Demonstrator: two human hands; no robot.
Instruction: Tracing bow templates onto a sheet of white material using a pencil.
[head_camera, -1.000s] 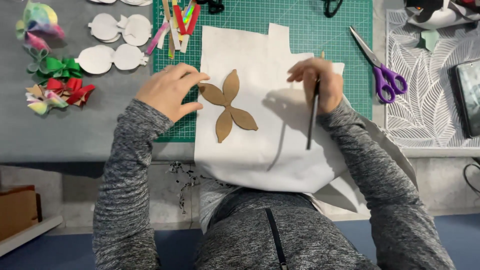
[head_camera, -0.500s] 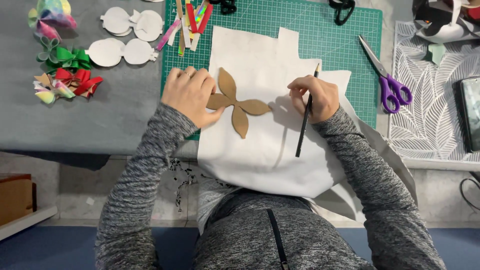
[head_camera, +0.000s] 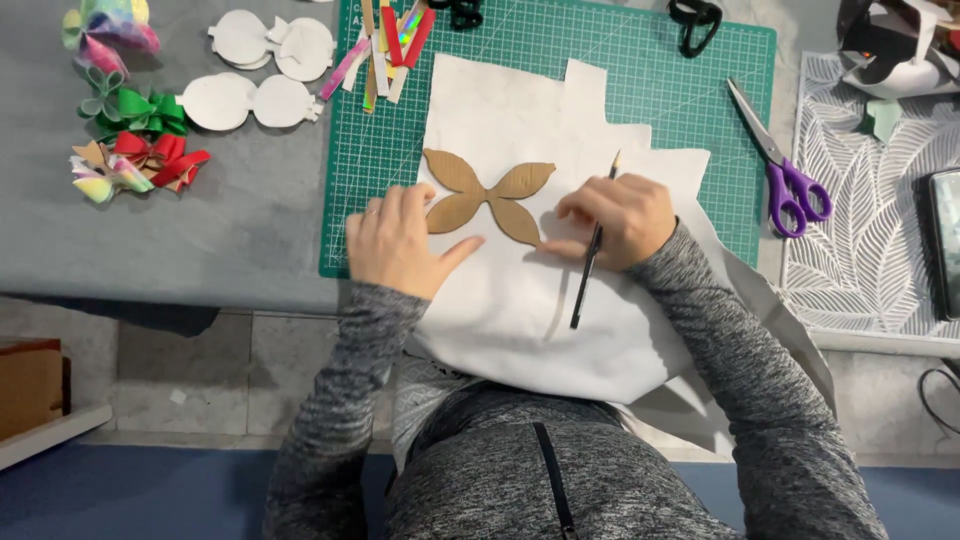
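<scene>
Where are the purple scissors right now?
In the head view, the purple-handled scissors lie on the right edge of the green cutting mat, beyond the right hand.

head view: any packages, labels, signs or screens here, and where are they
Screen: one dark, flat rectangular device, cut off by the right edge, lying on the white leaf-patterned mat right of the purple scissors; its face looks unlit.
Box: a brown one at the lower left, below the table edge, only partly in view.
No labels or signs can be made out.

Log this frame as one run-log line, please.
left hand: pressing brown four-petal template | right hand: holding pencil beside template | under: white fabric sheet on green cutting mat | purple scissors: idle, right
</scene>
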